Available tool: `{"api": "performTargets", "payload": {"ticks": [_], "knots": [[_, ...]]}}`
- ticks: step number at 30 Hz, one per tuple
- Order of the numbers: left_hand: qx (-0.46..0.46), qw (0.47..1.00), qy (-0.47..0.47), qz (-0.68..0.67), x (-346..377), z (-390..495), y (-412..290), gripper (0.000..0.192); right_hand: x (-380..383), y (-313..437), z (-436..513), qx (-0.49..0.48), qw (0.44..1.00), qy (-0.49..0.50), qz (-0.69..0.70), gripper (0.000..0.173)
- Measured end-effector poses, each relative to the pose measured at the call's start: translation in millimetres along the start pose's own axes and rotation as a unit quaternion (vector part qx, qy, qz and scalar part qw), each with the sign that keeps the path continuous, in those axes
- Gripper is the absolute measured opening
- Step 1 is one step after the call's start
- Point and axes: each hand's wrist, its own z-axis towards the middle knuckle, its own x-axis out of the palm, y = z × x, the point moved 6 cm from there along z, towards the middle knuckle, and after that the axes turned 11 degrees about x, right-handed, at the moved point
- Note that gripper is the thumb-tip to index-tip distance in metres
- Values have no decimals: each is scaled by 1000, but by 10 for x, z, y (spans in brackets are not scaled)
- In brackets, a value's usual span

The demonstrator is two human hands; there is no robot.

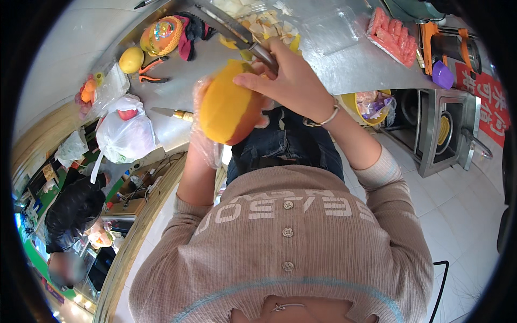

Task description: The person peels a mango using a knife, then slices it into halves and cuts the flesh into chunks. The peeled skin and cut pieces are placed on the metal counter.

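A large, partly peeled mango (226,107) is in my left hand (202,129), which wears a clear plastic glove and supports the fruit from its left side and underneath. Bright yellow flesh shows on most of it; orange-red skin remains along the lower right. My right hand (282,78) is bare and grips the round metal handle of a long metal peeler (230,28). The right thumb rests on the mango's upper side. The peeler's blade points up and left, over the steel worktop (177,91). Some left fingers are hidden behind the fruit.
Peelings (266,28) lie beyond my hands. On the left are a knife (171,113), orange-handled pliers (151,72), a yellow fruit (131,60), a netted mango (161,36) and a white bag (125,135). Rightward are a clear tray (331,32), pink packages (391,36) and a yellow bin (369,107). A person (74,210) stands lower left.
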Motion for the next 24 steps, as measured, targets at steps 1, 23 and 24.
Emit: {"api": "performTargets", "payload": {"ticks": [1, 23, 24], "knots": [[18, 998, -57, -3, -82, 19, 68, 88, 27, -6, 12, -7, 1000, -3, -7, 60], [157, 986, -40, -31, 6, 157, -281, 72, -142, 325, -332, -274, 931, -150, -190, 28], [152, 984, 1, -91, 67, 163, -285, 70, -135, 355, -386, -310, 919, -145, -197, 27]]}}
